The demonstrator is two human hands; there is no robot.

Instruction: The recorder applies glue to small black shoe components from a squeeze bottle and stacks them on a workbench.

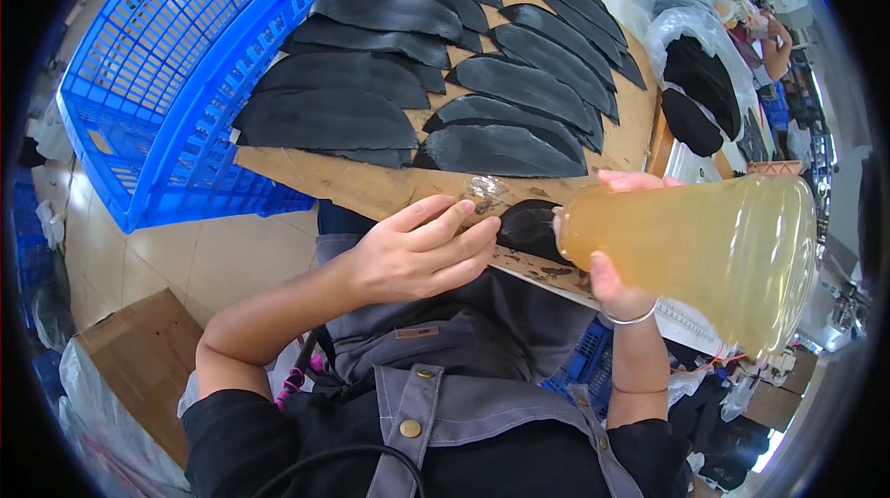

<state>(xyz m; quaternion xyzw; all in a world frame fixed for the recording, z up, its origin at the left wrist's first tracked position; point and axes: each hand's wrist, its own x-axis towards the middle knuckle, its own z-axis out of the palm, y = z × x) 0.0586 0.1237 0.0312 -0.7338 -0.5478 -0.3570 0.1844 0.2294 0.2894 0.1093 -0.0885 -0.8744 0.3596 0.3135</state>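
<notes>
My right hand (623, 287) grips a translucent bottle (695, 248) filled with yellowish liquid. The bottle lies nearly on its side, its narrow, whitish tip pointing left over a small dark curved piece (530, 227) at the board's near edge. Just left of that piece, my left hand (428, 249) hovers with its fingers stretched out and slightly bent; the thumb is hidden and nothing shows in the hand. Beyond my hands, overlapping rows of black curved flat pieces (324, 118) cover a brown board (352, 190). Some carry a shiny or greyish film.
A blue plastic basket (139, 108) stands against the board's left side. On the floor at lower left is a cardboard box (139, 359) with clear plastic beside it. Black pieces in a plastic bag (700, 81) lie at the right. Other people sit at the far right.
</notes>
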